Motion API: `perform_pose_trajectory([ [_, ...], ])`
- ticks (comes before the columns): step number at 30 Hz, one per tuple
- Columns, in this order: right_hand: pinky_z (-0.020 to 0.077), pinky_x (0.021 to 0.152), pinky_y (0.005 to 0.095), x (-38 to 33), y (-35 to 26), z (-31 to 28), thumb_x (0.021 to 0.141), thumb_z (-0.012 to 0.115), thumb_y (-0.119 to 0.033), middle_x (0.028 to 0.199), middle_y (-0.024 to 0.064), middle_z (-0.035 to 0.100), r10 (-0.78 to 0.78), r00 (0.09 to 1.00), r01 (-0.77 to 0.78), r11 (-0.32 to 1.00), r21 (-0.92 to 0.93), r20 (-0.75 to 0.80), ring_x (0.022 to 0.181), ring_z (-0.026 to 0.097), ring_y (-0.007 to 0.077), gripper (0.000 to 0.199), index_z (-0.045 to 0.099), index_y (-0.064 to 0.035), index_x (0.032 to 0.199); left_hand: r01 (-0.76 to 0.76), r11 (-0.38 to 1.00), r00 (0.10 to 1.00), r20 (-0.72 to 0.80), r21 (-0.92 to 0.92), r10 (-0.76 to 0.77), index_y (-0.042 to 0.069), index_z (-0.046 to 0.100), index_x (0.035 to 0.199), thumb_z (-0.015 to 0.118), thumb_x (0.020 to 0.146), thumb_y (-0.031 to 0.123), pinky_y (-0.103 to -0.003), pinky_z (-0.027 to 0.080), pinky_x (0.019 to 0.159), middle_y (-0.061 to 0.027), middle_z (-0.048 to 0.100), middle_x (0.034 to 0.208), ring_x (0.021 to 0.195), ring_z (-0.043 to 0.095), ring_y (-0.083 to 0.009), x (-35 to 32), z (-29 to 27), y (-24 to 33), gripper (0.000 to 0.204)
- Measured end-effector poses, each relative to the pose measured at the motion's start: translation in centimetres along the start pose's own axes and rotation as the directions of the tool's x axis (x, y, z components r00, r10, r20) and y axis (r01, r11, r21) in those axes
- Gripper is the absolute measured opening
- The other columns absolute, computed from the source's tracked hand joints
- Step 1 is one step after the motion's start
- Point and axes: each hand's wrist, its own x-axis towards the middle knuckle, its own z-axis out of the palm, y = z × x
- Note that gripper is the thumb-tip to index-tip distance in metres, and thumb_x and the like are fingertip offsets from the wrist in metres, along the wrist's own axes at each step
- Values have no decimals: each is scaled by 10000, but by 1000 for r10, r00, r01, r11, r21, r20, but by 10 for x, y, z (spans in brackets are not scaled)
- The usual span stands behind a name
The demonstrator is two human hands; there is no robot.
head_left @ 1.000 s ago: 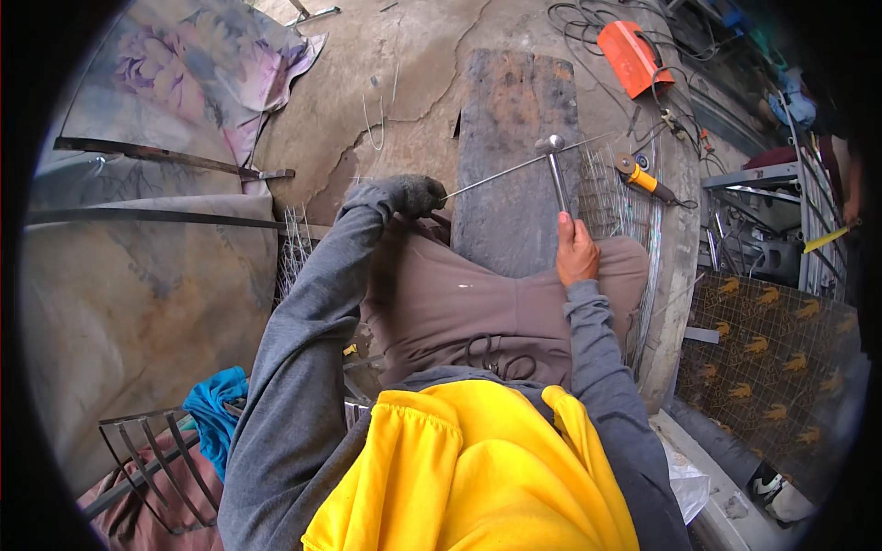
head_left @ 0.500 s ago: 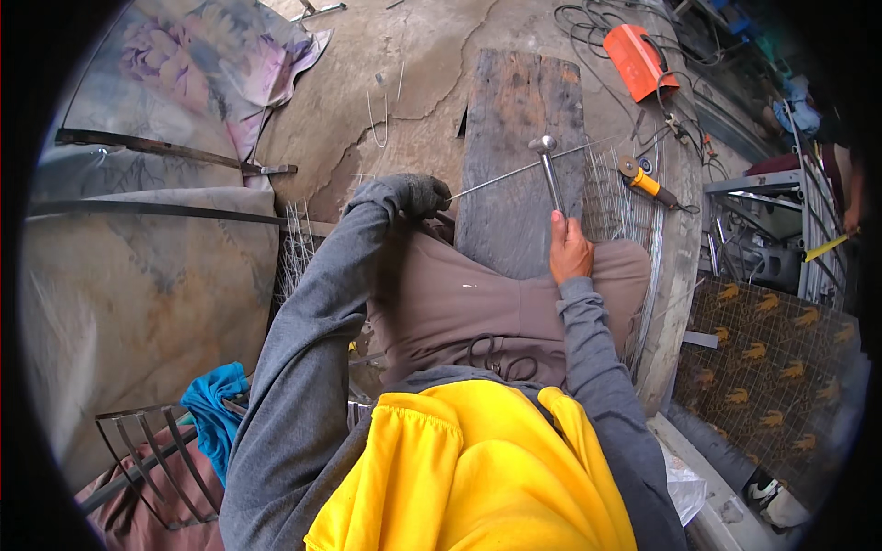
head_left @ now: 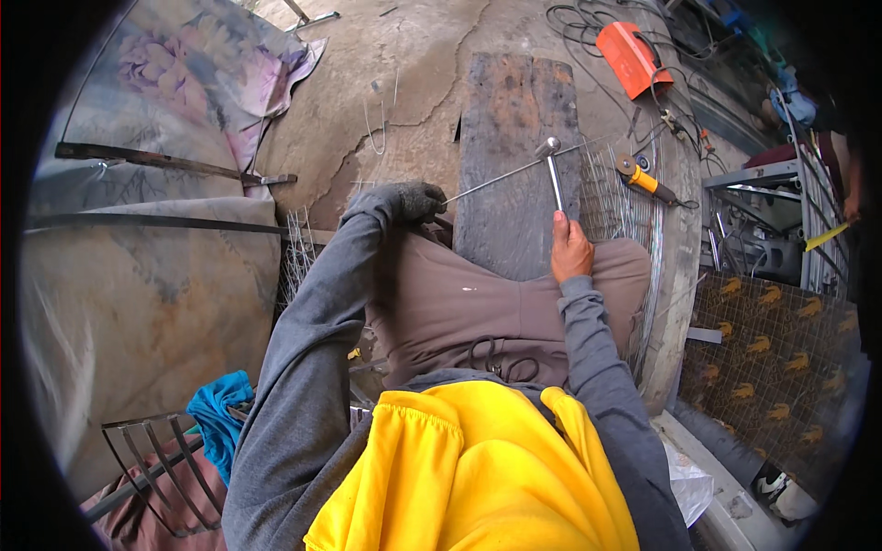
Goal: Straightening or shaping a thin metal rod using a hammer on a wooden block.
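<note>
Seated astride our work, we hold a hammer [head_left: 555,179] in the bare right hand [head_left: 572,253], fingers wrapped around the handle's lower end. The gloved left hand [head_left: 412,200] has its fingers narrowed on the near end of a thin metal rod [head_left: 496,182], which slants across the wooden plank [head_left: 519,110] before us. To strike cleanly, we judge, the rod should rest firmly on the wood, the glove stay well clear of the hammer head, and the blows fall short, square and over the plank's solid middle.

The glove's dark folds hide exactly how our left fingertips pinch the rod. Whether the hammer head touches the rod or hangs just above it, we cannot tell; the rod's far end blurs among loose wires [head_left: 606,197] beyond the plank's right edge. Farther right, another person's arm [head_left: 853,197] is cut off by the dark rim.
</note>
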Motion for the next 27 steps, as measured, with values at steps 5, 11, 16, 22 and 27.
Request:
perform_pose_trajectory([
  [5,419,631,509,-1,-15,-6,940,410,-536,689,225,577,7,1000,-7,1000,20,-3,703,553,463,547,498,-31,747,22,1000,1000,6,-15,-22,105,602,1181,538,902,338,-335,453,855,-86,647,1042,963,564,-186,4,1,-10,369],
  [11,421,641,524,-3,-13,3,936,425,-526,730,236,593,-58,998,59,998,-20,29,719,563,463,530,504,-31,765,42,999,999,6,-25,-42,102,598,1184,534,906,350,-341,451,861,-85,646,1050,968,563,-192,0,-2,-7,378],
  [16,428,686,546,1,-13,-1,923,410,-563,795,264,614,24,988,-11,997,-81,152,759,561,491,556,533,-32,812,-46,931,999,16,362,43,96,589,1192,529,911,378,-340,449,875,-89,643,1074,980,565,-191,-21,4,37,402],
  [22,425,698,539,5,-11,1,924,401,-569,771,266,609,29,989,-6,988,-152,144,778,562,490,577,539,-25,787,-18,956,1000,21,292,13,93,584,1188,546,903,369,-333,448,849,-96,635,1041,945,560,-178,-43,6,49,399],
  [27,429,675,524,-4,-9,-2,935,409,-540,736,243,605,49,999,-49,998,-47,15,755,571,469,549,538,-29,779,-42,982,999,27,185,38,84,588,1158,547,907,335,-316,448,792,-81,625,980,879,555,-161,-48,8,50,357],
])
